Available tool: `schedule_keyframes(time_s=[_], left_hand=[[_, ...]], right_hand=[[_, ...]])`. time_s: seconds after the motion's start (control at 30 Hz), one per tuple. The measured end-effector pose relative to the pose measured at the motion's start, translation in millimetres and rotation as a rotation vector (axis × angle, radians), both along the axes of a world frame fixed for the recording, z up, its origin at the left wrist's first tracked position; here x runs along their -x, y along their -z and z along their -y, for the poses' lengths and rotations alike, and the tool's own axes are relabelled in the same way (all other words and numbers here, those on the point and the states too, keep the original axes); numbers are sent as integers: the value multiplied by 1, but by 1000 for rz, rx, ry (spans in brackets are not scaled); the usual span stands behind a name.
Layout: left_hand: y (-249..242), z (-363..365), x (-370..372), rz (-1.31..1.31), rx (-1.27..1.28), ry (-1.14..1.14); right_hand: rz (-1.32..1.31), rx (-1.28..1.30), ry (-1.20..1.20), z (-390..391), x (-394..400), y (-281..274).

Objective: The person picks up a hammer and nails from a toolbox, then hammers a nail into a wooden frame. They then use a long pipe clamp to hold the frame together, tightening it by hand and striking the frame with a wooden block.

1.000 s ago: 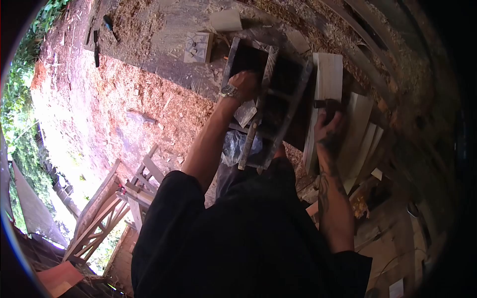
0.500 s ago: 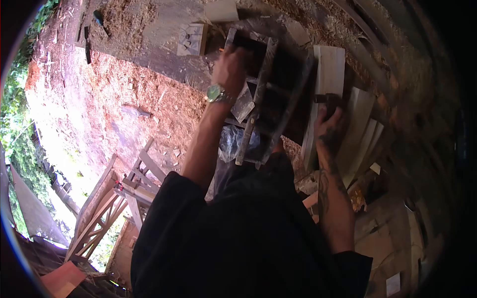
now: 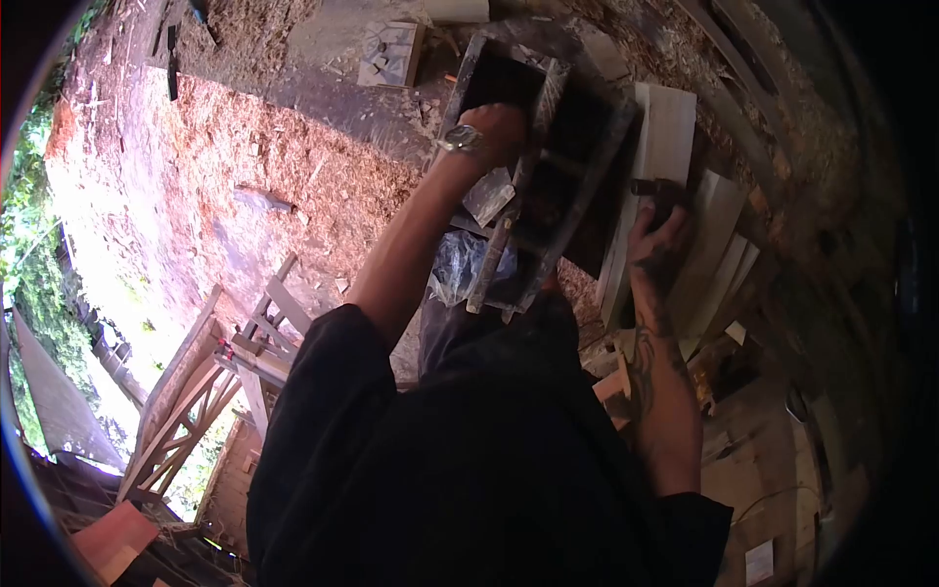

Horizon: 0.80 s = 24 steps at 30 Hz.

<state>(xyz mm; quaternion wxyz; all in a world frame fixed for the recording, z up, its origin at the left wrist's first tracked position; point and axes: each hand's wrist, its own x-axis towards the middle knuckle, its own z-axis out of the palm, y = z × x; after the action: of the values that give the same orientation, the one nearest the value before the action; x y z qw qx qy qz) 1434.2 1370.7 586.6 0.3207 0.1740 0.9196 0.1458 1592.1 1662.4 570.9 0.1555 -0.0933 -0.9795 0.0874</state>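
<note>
My left hand (image 3: 497, 134), with a watch (image 3: 462, 138) on its wrist, reaches into a dark wooden tool box (image 3: 548, 93) split by slats into compartments. Its fingers are hidden by the hand and the box, so what they touch does not show. Below it in the box lie a pale flat piece (image 3: 488, 199) and a clear plastic bag (image 3: 458, 266). To the right of the box, my right hand (image 3: 667, 235) is closed around a hammer (image 3: 663, 193). The hammer's dark head points left, over a pale wooden board (image 3: 665, 132); its handle is mostly hidden.
More boards (image 3: 712, 225) lie right of the hammer. A pale wood block (image 3: 390, 55) sits above the box, on ground strewn with wood shavings (image 3: 293, 147). Dark-handled tools (image 3: 173, 64) lie at upper left. A wooden frame structure (image 3: 196, 401) stands at lower left.
My left hand has moved right and down within the box. My right hand still holds the hammer, almost in the same place. The whole view has shifted slightly.
</note>
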Motion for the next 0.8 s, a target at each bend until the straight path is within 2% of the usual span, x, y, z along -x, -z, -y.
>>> schedule_keyframes(time_s=[0.13, 0.23, 0.33, 0.43, 0.53, 0.63, 0.73, 0.8], left_hand=[[23, 10, 13, 56, -29, 90], [28, 12, -2, -43, -2, 97], [8, 14, -25, -400, -178, -15], [0, 17, -39, -241, -83, -3], [-6, 16, -54, -463, -180, -33], [-5, 13, -60, -519, -152, -50], [-15, 14, -55, -391, -189, -43], [-24, 19, -52, -350, -264, -239]], right_hand=[[-30, 3, -1, -5, 3, 8], [-17, 17, 13, -1, -1, 3], [-28, 27, 29, 2, 1, 0], [2, 28, 37, 2, 2, -4], [71, 36, 55, 6, 1, -11], [86, 45, 56, 4, 1, -7], [48, 23, 31, 4, 1, -2], [17, 26, 7, 2, 1, 2]])
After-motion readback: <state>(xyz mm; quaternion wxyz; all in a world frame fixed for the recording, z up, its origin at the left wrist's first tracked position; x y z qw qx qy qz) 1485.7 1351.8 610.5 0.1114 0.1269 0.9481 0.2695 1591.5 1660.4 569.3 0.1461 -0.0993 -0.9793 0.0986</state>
